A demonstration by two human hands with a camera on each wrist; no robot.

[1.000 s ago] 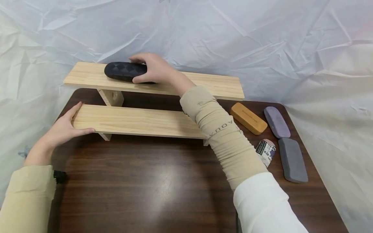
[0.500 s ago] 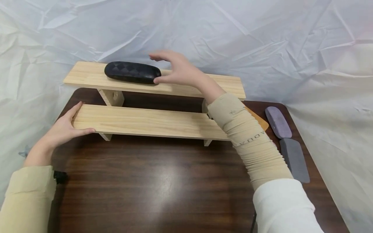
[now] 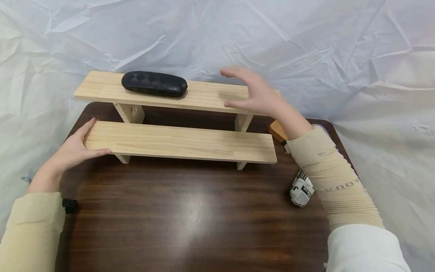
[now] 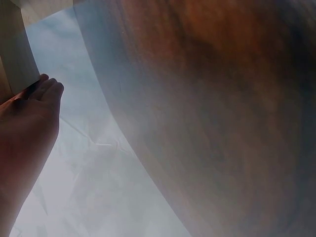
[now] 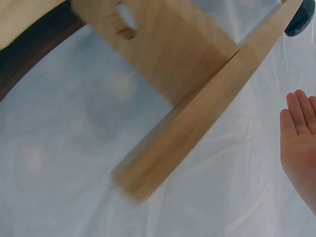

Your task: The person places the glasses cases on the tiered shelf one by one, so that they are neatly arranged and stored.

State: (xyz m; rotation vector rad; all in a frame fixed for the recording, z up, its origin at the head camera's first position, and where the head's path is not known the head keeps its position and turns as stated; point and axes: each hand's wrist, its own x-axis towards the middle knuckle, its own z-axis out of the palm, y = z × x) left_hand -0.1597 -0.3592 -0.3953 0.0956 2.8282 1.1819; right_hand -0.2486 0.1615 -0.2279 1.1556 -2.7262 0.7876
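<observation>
A black glasses case (image 3: 154, 84) with a diamond pattern lies on the upper tier of a two-tier wooden shelf (image 3: 217, 92), left of its middle. My left hand (image 3: 73, 149) grips the left end of the lower tier (image 3: 180, 142), thumb along the front edge and fingers toward the back. In the left wrist view its fingers lie against the board's end. Nothing is in my right hand (image 3: 253, 90), which hovers over the upper tier's right part with thumb and fingers spread apart. The right wrist view shows its fingers extended, away from the black case (image 5: 299, 19).
Right of the shelf, an orange glasses case (image 3: 278, 131) and a print-patterned case (image 3: 301, 190) lie on the dark wooden table (image 3: 176, 211), partly covered by my right sleeve (image 3: 336, 181). White plastic sheeting (image 3: 210, 34) hangs behind and at both sides.
My right hand has let go of the black glasses case and moved right along the upper tier. The case stays where it lay. My left hand has not moved.
</observation>
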